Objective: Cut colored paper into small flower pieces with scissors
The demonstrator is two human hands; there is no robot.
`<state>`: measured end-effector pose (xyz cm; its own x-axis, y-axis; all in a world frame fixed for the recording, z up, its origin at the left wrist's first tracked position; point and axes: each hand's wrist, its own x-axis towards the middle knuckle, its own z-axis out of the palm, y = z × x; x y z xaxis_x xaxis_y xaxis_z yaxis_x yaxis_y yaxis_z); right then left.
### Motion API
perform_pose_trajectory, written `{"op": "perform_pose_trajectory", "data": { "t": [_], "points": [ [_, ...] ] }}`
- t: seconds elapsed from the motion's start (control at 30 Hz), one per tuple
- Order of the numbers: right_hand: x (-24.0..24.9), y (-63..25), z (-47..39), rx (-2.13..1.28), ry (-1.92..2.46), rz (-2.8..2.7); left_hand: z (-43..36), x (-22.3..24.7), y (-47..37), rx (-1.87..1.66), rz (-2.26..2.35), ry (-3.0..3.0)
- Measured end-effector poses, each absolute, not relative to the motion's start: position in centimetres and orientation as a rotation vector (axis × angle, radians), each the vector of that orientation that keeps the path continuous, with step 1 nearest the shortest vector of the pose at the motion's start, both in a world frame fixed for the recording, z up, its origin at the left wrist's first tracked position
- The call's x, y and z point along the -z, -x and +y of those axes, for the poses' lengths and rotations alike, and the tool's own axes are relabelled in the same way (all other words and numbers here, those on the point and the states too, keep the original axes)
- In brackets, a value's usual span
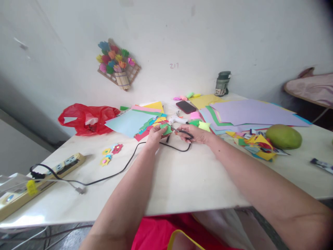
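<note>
My left hand (155, 134) pinches a small piece of green paper (165, 129) above the middle of the table. In my right hand (196, 134) is a pair of scissors (185, 133) with dark handles, its blades pointing left at the green paper. Whether the blades touch the paper I cannot tell. Just beyond my hands lie a white glue gun (178, 120) and a strip of layered coloured paper scraps (145, 128). A black cord (122, 171) runs under my hands toward the left.
At left are a power strip (59, 168), paper flowers (105, 160) and a red plastic bag (78, 119). Coloured sheets (260, 111), a phone (186, 107) and a bottle (222, 83) stand or lie behind. Rightward sit a green fruit (283, 136) and paper scraps (260, 143).
</note>
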<state>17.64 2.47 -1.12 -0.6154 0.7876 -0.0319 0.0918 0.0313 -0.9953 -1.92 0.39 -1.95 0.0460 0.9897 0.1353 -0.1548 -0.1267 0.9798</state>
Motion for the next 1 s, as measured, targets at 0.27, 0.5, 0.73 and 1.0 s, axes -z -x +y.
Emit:
{"op": "perform_pose_trajectory", "data": {
  "t": [0.27, 0.5, 0.73, 1.0],
  "points": [
    [0.51, -17.39, 2.0, -1.639, 0.914, -1.713, 0.47, 1.99, 1.88, -1.333, 1.007, -1.205],
    [0.59, -17.39, 2.02, -1.636, 0.944, -1.724, 0.4, 1.98, 1.91, -1.346, 1.018, -1.184],
    [0.82, -17.44, 2.2, -1.637, 0.931, -1.73, 0.57, 2.11, 1.88, -1.339, 1.035, -1.177],
    [1.09, -17.59, 2.41, -1.598, 0.948, -1.751, 0.69, 2.22, 2.08, -1.326, 1.114, -1.212]
  ]
}}
